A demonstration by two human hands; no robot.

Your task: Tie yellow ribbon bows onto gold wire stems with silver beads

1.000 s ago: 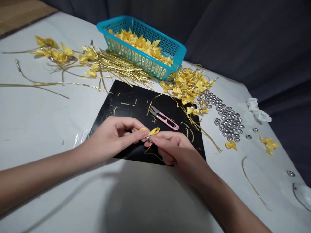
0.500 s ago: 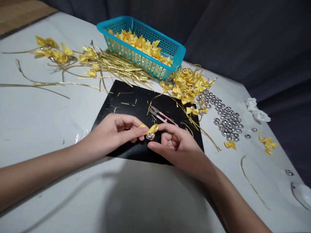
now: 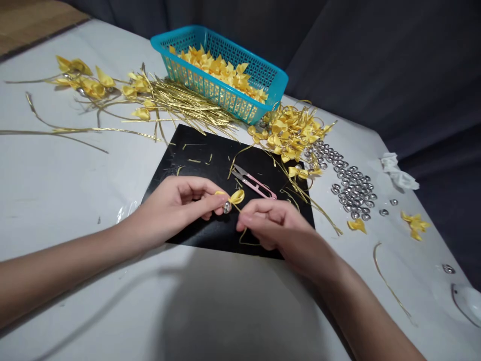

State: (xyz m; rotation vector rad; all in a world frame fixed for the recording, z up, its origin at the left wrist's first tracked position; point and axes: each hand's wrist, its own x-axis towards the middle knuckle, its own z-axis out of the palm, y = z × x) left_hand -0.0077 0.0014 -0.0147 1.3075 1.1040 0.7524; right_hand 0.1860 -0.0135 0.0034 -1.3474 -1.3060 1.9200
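My left hand (image 3: 197, 199) pinches a yellow ribbon bow (image 3: 237, 196) between thumb and forefinger. A small silver bell (image 3: 227, 207) hangs at the bow, against my left fingertips. To the right, my right hand (image 3: 272, 220) is closed on a thin gold cord (image 3: 243, 236) that runs from the bow, its loose end curling below the fingers. Both hands are above a black mat (image 3: 203, 235). Just behind them on the mat lie pink-handled thread snips (image 3: 253, 183), with gold cord scraps around.
Behind the mat stands a blue basket (image 3: 280, 87) holding yellow bows. Gold cords (image 3: 188, 103) lie in front of it. A heap of finished-looking bows (image 3: 296, 130) and many silver bells (image 3: 355, 190) spread to the right, near a crumpled white tissue (image 3: 398, 170).
My right hand has gone from loosely open beside the bell to closed on the gold cord, drawing it down and right. The bell has shifted slightly left.
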